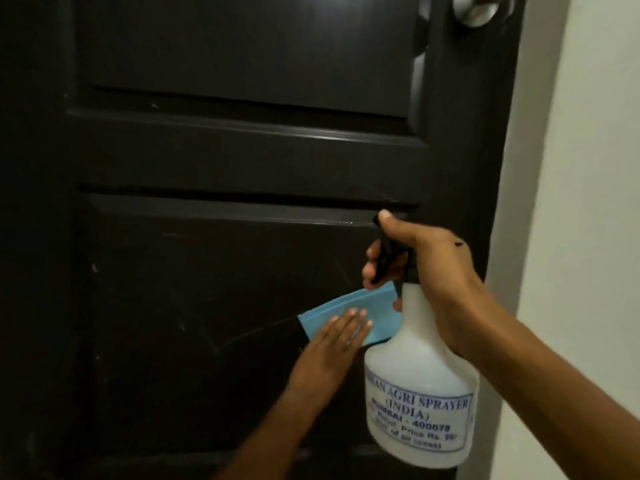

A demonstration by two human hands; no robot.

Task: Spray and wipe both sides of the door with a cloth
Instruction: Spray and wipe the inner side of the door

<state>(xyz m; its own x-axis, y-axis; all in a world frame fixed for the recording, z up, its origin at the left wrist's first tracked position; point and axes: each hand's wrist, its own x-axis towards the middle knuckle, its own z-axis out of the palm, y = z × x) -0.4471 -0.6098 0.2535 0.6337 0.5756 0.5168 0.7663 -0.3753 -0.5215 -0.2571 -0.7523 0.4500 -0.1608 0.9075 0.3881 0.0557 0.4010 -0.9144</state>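
Observation:
A dark brown panelled door [242,161] fills most of the view. My left hand [332,344] lies flat, fingers together, pressing a light blue cloth [349,306] against the door's lower panel. My right hand [426,271] grips the black trigger head of a white spray bottle [415,386] with a printed label, held upright just right of the cloth. The bottle hides the cloth's right edge.
A silver round door knob [476,8] shows at the top right of the door. A pale wall [588,202] runs along the right of the door's edge. Faint streaks mark the lower panel left of the cloth.

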